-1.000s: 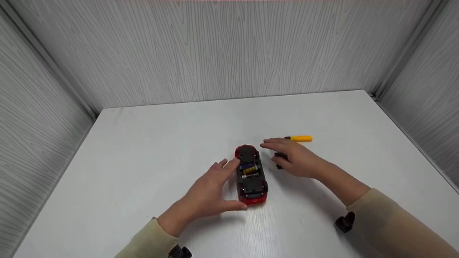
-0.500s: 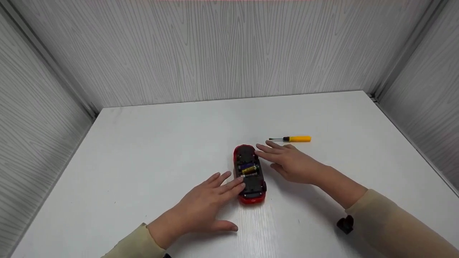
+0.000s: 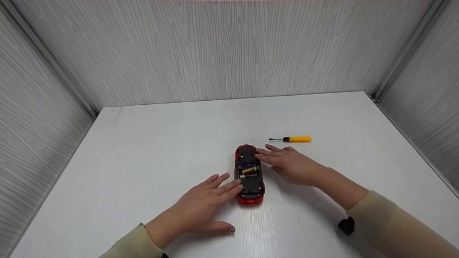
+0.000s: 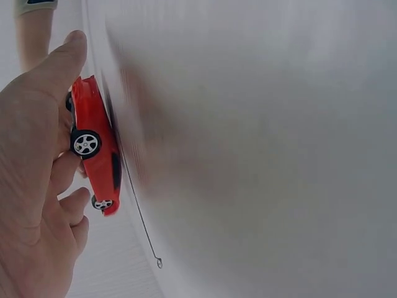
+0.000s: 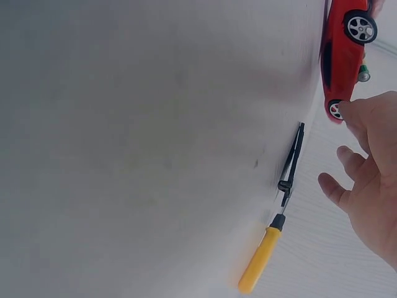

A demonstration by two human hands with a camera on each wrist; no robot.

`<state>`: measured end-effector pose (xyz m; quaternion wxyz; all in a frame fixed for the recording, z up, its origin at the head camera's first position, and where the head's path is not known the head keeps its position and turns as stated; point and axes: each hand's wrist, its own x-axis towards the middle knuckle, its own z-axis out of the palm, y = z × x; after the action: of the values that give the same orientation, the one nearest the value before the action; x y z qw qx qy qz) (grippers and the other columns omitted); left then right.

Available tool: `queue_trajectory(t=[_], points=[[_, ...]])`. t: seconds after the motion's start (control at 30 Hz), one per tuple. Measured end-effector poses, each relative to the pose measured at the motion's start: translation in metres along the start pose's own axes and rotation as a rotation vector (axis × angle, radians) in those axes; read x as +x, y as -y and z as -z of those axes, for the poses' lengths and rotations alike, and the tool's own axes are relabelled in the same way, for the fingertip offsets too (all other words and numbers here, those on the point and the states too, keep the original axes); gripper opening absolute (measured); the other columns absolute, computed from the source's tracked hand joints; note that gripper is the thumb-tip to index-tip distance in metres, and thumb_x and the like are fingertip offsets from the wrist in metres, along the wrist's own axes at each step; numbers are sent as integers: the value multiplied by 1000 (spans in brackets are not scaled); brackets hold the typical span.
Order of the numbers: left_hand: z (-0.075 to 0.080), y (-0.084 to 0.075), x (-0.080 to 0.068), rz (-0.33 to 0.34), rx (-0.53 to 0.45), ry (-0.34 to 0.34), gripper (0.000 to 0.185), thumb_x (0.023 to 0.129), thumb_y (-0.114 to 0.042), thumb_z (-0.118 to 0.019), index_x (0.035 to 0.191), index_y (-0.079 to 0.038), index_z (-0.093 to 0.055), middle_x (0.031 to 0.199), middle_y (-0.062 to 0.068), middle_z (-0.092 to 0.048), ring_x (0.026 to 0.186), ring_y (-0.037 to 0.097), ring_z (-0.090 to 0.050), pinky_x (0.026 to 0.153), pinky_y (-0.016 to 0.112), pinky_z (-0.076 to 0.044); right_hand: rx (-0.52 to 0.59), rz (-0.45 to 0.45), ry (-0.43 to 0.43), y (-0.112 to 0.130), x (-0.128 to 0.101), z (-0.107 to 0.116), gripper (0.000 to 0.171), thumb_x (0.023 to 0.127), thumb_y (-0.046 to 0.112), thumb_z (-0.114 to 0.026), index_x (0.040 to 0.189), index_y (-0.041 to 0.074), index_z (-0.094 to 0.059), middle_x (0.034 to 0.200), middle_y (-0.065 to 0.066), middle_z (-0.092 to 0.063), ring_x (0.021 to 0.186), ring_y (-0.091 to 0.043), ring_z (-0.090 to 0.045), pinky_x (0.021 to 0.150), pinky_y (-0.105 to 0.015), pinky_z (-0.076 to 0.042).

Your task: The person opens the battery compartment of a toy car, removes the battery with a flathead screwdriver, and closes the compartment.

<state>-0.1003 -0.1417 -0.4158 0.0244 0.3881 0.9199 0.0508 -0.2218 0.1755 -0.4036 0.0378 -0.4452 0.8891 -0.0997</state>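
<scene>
A red toy car (image 3: 251,186) lies upside down on the white table, its black underside facing up. In its uncovered battery bay sit batteries (image 3: 248,171); the yellow one is tilted, and its green end (image 5: 363,75) sticks up past the car's side in the right wrist view. My left hand (image 3: 200,206) rests its extended fingertips on the near left side of the car, thumb spread away. From the other side, my right hand (image 3: 296,166) touches the car's far right corner with its fingertips. A black battery cover (image 5: 293,158) stands beneath the right hand, hidden from the head view.
Beyond the right hand lies a screwdriver (image 3: 296,139) with a yellow handle, its tip pointing left. A thin wire (image 4: 141,214) with a looped end runs along the table beside the car. Grey wood-grain panels (image 3: 229,50) enclose the table at the back and sides.
My left hand has drawn back toward me, thumb leaving the car's near end. The right hand has shifted left from the black cover to the car, uncovering the screwdriver's shaft.
</scene>
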Motion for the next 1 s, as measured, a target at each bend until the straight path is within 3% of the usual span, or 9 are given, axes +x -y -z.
queue_trajectory(t=[0.23,0.43,0.6,0.83,1.0], points=[[3,2,-3,53,-18,47,102,91,-81,-59,169,-22,-31,172,-6,-28,162,25,-17,129,45,-15,-13,3,-15,0,-5,-2,62,104,8,-66,162,20,-47,168,3,-41,155,-29,-36,115,-56,-41],[4,7,-7,83,-27,43,102,91,-81,-59,169,-21,-32,173,-5,-27,162,25,-18,129,45,-15,-18,33,-34,3,-12,-2,58,105,10,-65,160,16,-50,166,-2,-44,154,-33,-37,114,-59,-42],[4,10,-9,108,-37,23,103,90,-81,-61,168,-20,-33,173,-5,-27,161,24,-19,129,45,-16,-19,41,-52,5,-18,-2,57,104,10,-65,159,15,-52,164,-2,-47,152,-33,-40,114,-61,-41],[1,15,-10,100,-22,-61,102,92,-78,-62,166,-13,-38,171,1,-33,159,30,-27,129,45,-19,-4,50,-59,7,-28,-1,55,104,10,-65,158,14,-53,161,-4,-51,151,-35,-42,115,-62,-40],[2,18,-8,128,-33,-72,103,92,-78,-61,166,-12,-37,172,3,-33,159,31,-28,129,46,-19,-29,66,-69,13,-36,0,55,104,12,-67,157,14,-54,160,-4,-52,151,-36,-42,114,-62,-40]])
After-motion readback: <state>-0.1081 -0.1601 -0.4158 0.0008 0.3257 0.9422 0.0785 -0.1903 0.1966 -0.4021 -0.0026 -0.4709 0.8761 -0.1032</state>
